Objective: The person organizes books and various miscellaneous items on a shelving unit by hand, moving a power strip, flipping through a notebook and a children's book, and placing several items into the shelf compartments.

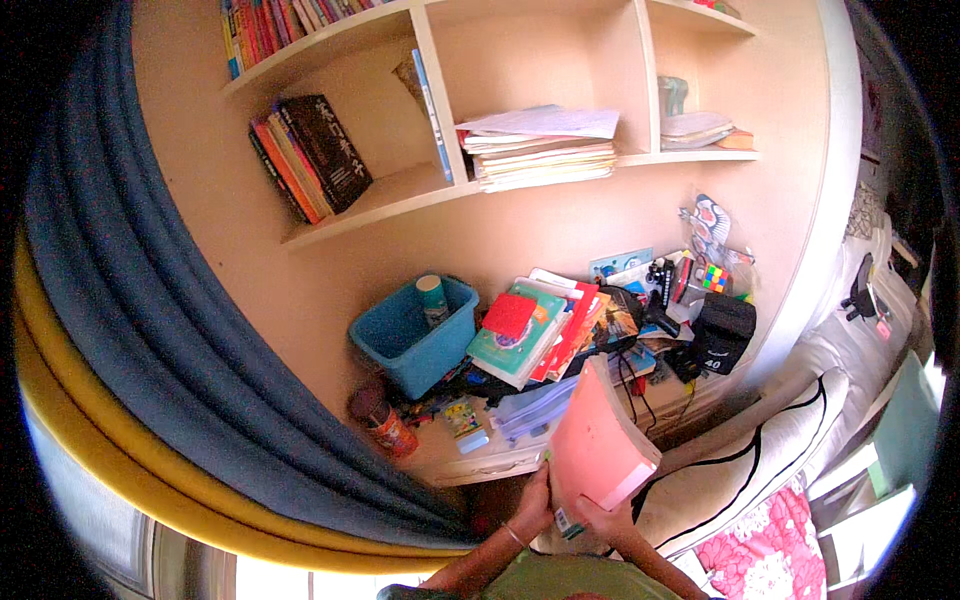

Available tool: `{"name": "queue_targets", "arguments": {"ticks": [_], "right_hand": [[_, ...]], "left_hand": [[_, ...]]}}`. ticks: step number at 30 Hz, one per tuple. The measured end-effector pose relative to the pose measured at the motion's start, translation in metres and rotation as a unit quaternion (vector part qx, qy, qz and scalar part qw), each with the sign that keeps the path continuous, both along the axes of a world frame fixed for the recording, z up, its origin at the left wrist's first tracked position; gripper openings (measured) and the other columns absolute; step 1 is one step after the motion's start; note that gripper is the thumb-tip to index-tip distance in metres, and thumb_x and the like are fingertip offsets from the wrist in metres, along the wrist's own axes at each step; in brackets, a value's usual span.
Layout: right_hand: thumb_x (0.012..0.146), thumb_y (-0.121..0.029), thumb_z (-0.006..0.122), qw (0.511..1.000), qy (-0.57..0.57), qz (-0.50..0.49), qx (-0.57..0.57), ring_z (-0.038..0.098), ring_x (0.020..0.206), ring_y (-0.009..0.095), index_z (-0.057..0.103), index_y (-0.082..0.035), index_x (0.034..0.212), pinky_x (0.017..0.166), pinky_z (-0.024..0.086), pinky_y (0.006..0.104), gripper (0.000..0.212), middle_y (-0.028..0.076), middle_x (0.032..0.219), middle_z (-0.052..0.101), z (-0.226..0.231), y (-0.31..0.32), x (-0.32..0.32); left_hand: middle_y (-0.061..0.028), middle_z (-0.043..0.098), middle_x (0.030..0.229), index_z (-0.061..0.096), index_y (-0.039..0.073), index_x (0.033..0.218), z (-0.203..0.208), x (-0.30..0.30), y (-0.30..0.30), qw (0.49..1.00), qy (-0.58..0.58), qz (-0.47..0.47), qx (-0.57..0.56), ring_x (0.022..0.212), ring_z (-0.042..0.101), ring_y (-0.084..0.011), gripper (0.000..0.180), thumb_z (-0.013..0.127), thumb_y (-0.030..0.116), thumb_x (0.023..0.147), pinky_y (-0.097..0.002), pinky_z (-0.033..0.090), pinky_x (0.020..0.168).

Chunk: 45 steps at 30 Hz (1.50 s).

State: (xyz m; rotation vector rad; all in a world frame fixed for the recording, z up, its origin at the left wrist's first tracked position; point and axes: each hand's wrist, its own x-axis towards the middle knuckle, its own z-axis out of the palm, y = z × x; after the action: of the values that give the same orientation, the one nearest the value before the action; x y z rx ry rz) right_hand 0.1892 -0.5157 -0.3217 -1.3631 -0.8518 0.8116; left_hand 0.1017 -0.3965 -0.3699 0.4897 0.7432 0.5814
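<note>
A thick softcover book with a pink cover (598,440) is held up in front of me, tilted, above the desk's front edge. My left hand (533,502) is closed on its left lower side. Along the bottom, my right hand (607,521) grips it near a small label with a barcode. Just beyond the book, a pile of white papers (540,402) lies on the desk, and behind that a stack of books with a green one (520,335) and a red square piece (509,314) on top.
A blue bin (412,352) holding a canister stands at the desk's back left. A dark red jar (388,424) is near the front left corner. On the right are cables, a puzzle cube (715,278) and a black pouch (722,334). Shelves above carry a paper stack (540,150) and books (310,160).
</note>
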Motion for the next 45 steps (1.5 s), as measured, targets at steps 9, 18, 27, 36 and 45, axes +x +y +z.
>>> {"name": "queue_targets", "arguments": {"ticks": [9, 18, 27, 36, 45], "right_hand": [[0.079, -0.016, 0.064, 0.997, 0.049, -0.022, 0.063, 0.059, 0.092, 0.020, 0.054, -0.001, 0.111, 0.079, 0.047, 0.0331, 0.036, 0.009, 0.100, 0.062, 0.017, 0.001, 0.003], [0.079, -0.014, 0.062, 0.988, 0.125, -0.061, 0.061, 0.059, 0.089, 0.015, 0.058, -0.002, 0.106, 0.077, 0.047, 0.0315, 0.030, 0.006, 0.097, 0.063, 0.033, -0.003, 0.011], [0.079, -0.009, 0.060, 0.989, 0.117, -0.082, 0.026, 0.059, 0.086, 0.015, 0.059, 0.001, 0.104, 0.076, 0.047, 0.0311, 0.027, 0.006, 0.096, 0.063, 0.014, -0.005, 0.022], [0.081, -0.013, 0.061, 0.984, 0.166, -0.047, 0.044, 0.057, 0.083, 0.012, 0.058, 0.000, 0.103, 0.073, 0.047, 0.0277, 0.026, 0.004, 0.094, 0.062, 0.018, 0.001, 0.030], [0.084, -0.015, 0.060, 0.983, 0.124, -0.028, 0.130, 0.055, 0.081, 0.009, 0.058, 0.000, 0.102, 0.072, 0.046, 0.0259, 0.024, 0.002, 0.090, 0.061, 0.038, 0.018, 0.026]], "left_hand": [[-0.0072, 0.048, 0.126, 0.041, 0.007, 0.127, 0.015, -0.001, 0.003, 0.999, -0.009, -0.030, 0.006, 0.112, 0.047, -0.0213, 0.045, 0.034, 0.039, 0.095, -0.0378, 0.039, 0.096], [-0.0065, 0.046, 0.128, 0.038, 0.008, 0.130, 0.033, -0.003, 0.004, 0.990, 0.006, -0.137, 0.043, 0.113, 0.047, -0.0200, 0.047, 0.031, 0.041, 0.096, -0.0384, 0.040, 0.094], [-0.0161, 0.046, 0.121, 0.035, -0.005, 0.127, 0.005, -0.013, 0.013, 0.854, 0.320, -0.143, 0.385, 0.105, 0.048, -0.0253, 0.061, 0.049, 0.040, 0.089, -0.0379, 0.042, 0.087], [-0.0238, 0.036, 0.128, 0.031, -0.003, 0.131, 0.033, -0.015, -0.026, 0.516, 0.334, -0.038, 0.788, 0.119, 0.033, -0.0375, 0.079, 0.066, 0.039, 0.073, -0.0475, 0.023, 0.099], [-0.0317, 0.018, 0.135, 0.016, -0.008, 0.133, 0.047, -0.007, -0.040, 0.522, 0.266, -0.045, 0.809, 0.125, 0.022, -0.0456, 0.102, 0.074, 0.041, 0.064, -0.0523, 0.020, 0.100]]}}
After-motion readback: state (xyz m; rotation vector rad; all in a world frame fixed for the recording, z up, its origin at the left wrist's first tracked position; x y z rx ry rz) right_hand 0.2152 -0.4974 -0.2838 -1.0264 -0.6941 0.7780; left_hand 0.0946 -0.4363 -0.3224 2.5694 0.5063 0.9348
